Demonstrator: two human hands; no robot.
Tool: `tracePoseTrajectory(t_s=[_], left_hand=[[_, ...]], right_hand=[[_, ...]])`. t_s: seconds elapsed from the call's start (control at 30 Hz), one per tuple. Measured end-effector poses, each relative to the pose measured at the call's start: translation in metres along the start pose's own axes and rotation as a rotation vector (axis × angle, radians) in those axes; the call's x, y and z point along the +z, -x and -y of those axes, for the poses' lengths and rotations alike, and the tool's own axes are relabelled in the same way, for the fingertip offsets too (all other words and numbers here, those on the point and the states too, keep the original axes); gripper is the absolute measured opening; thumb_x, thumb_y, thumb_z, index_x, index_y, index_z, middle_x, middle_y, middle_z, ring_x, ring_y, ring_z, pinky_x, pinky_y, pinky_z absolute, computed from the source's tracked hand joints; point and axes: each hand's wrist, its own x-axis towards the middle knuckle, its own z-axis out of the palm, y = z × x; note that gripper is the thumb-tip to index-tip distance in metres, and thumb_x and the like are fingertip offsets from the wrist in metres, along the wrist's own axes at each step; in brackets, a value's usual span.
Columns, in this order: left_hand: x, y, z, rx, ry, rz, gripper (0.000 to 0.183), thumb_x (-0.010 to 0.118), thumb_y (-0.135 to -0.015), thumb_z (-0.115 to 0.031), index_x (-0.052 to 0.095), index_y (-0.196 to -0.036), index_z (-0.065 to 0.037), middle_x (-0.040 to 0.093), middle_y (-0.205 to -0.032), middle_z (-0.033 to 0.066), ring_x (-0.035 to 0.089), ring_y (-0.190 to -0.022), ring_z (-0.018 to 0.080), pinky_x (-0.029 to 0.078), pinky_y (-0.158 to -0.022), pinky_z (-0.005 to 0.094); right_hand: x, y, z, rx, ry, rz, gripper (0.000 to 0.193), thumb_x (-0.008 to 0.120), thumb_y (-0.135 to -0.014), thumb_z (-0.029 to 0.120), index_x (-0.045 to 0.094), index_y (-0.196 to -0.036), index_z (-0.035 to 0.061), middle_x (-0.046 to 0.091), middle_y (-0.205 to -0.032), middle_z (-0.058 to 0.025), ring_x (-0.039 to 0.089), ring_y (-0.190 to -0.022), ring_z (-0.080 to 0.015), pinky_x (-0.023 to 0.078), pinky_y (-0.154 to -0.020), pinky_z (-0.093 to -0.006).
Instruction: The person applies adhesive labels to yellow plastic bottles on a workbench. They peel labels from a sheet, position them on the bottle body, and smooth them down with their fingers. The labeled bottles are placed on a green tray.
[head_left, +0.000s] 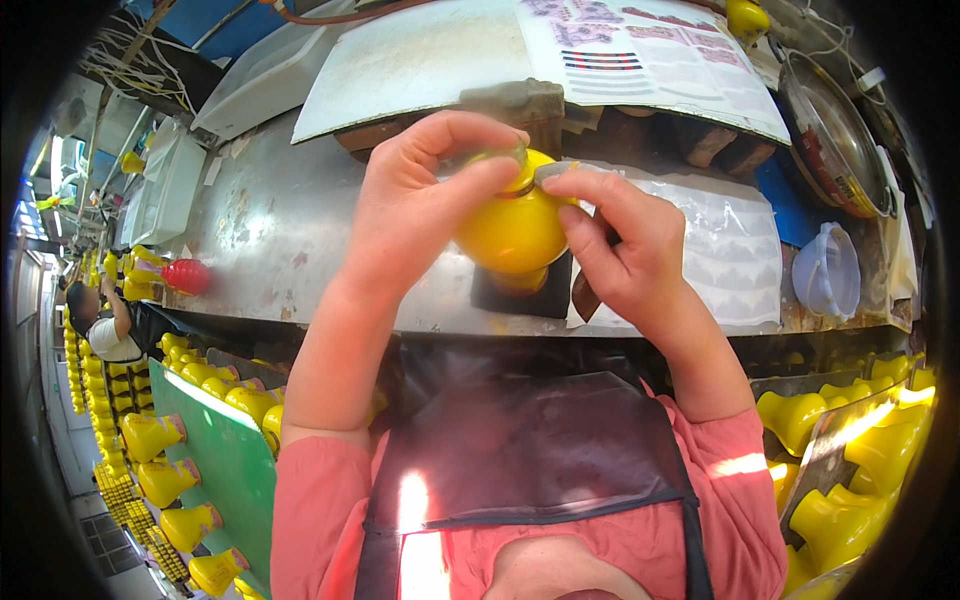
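A glossy yellow vase (512, 235) with a round body and narrower neck stands over a dark square pad (558, 298) at the metal bench's front edge. My left hand (425, 185) curls its fingers and thumb around the vase's top. At the neck, my right hand (635, 240) pinches a small flat greyish strip (550, 171) between thumb and forefinger, its kind unclear. Below the right palm a brown flat piece (585, 300) sticks out, mostly hidden by the fingers. A thin dark band circles the neck between the hands.
Printed decal sheets (640, 60) lie on a white board behind; a pale sheet (700, 250) lies right. A lilac basket (827, 270) and a metal basin (835, 130) stand at right. Yellow vases (165, 483) fill racks on both sides. A person (110, 325) sits far left.
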Motion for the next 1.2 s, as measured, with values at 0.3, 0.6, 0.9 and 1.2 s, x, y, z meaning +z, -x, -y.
tracePoseTrajectory(t_s=[0.3,0.6,0.9,1.2], left_hand=[[0.001,0.001,0.004,0.138,-0.214,-0.022,0.017,0.076,-0.085,-0.003,0.071,-0.101,-0.001,0.073,-0.102,0.0038,0.066,-0.095,0.0099,0.054,-0.089,0.0268],[0.002,0.003,0.004,0.122,-0.324,-0.054,0.019,0.076,-0.086,0.002,0.069,-0.104,-0.001,0.073,-0.115,0.0137,0.065,-0.108,0.0165,0.051,-0.099,0.0330],[0.000,0.003,0.010,0.084,0.084,-0.014,0.023,0.079,-0.083,0.001,0.068,-0.104,-0.001,0.072,-0.104,0.0097,0.065,-0.107,0.0182,0.051,-0.097,0.0332],[-0.005,0.001,0.009,0.162,-0.135,-0.019,0.018,0.076,-0.085,-0.002,0.070,-0.102,-0.002,0.072,-0.101,0.0032,0.064,-0.100,0.0086,0.053,-0.091,0.0271]], right_hand=[[0.000,0.002,0.009,-0.073,0.078,0.033,0.024,0.065,-0.090,-0.004,0.072,-0.110,0.0066,0.073,-0.089,-0.0114,0.070,-0.065,-0.0195,0.051,-0.055,-0.0307],[0.011,0.007,0.011,-0.160,0.271,0.125,0.025,0.072,-0.084,0.006,0.071,-0.108,0.0133,0.073,-0.089,-0.0091,0.070,-0.069,-0.0258,0.054,-0.057,-0.0364],[0.007,0.006,0.007,-0.110,0.133,0.002,0.026,0.069,-0.087,-0.002,0.071,-0.110,0.0092,0.072,-0.084,-0.0107,0.069,-0.063,-0.0228,0.051,-0.055,-0.0340],[0.006,0.002,0.002,-0.115,0.112,-0.051,0.027,0.070,-0.087,-0.002,0.071,-0.113,0.0078,0.070,-0.080,-0.0104,0.067,-0.059,-0.0197,0.050,-0.054,-0.0314]])
